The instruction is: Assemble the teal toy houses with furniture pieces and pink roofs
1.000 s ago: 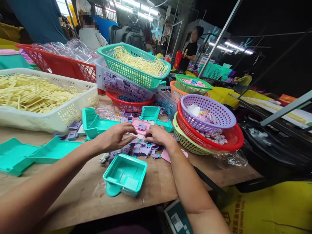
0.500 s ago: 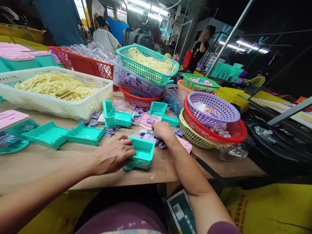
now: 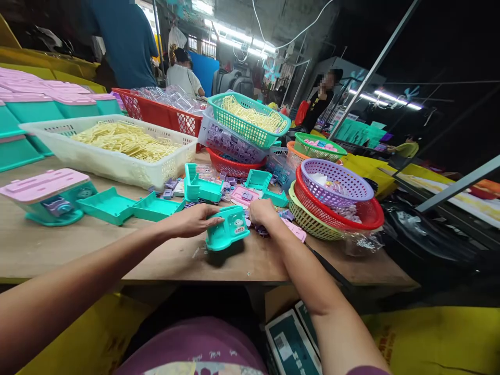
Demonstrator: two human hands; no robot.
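Observation:
My left hand (image 3: 197, 220) grips a teal plastic toy box (image 3: 226, 237) by its far left side. The box is tilted up off the table, and a small sticker shows on its near face. My right hand (image 3: 262, 211) is down at a pile of small purple plastic parts (image 3: 287, 214), fingers curled; what they pinch is hidden. Just beyond that hand lie a pink lid (image 3: 244, 195) with a purple part on it and an open teal case (image 3: 258, 179). Another pink lid (image 3: 295, 230) is partly behind my right forearm.
Left stand a pink-topped teal toy (image 3: 49, 185), unfolded teal cases (image 3: 107, 203) and a white basket (image 3: 167, 169) of yellow handles. Stacked baskets (image 3: 250, 130) rise behind; a purple basket (image 3: 339, 195) tops another stack at right. Co-workers, including a person in blue (image 3: 121, 47), are farther back.
My left hand has lifted and tipped the teal box, turning its stickered face toward me. My right hand stays at the purple parts. The view has shifted left, and a person in blue shows more fully.

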